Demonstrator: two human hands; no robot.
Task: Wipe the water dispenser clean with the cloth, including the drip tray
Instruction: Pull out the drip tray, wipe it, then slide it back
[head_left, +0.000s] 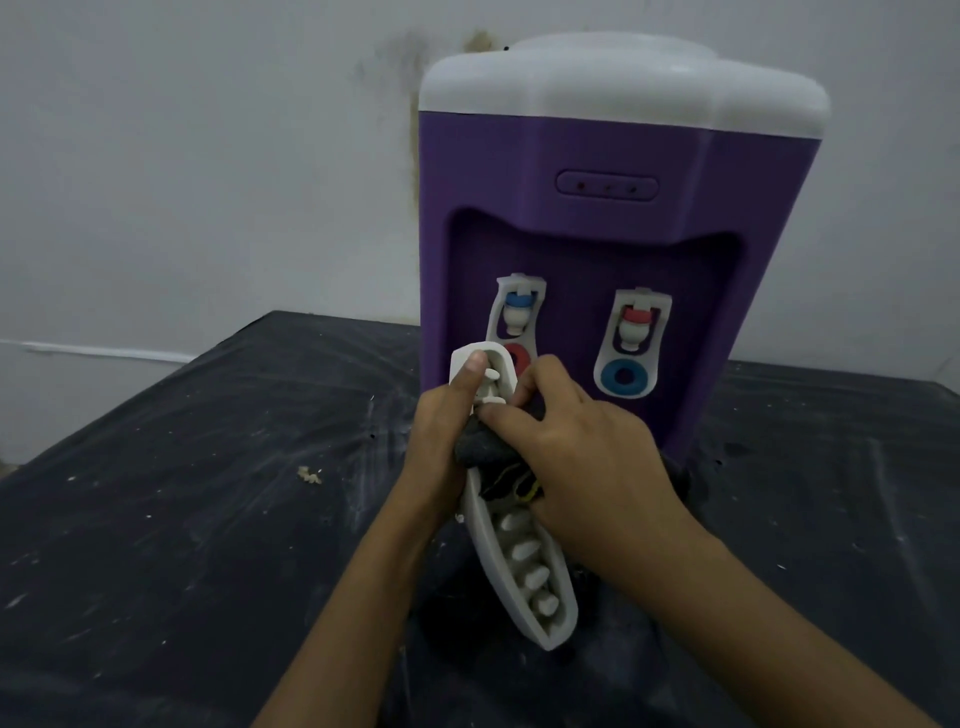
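Two hands meet just in front of the purple water dispenser (597, 234) on the black table (208, 467). The left hand (441, 431) grips the far end of the white drip tray (498, 561). The right hand (582, 457) pinches the dark cloth (480, 449) against it.

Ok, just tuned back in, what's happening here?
A person holds the white drip tray, detached, in front of the purple water dispenser and above the black table. The left hand grips the tray's upper end, and the right hand works a dark cloth into its ribbed inside. The dispenser stands upright behind.
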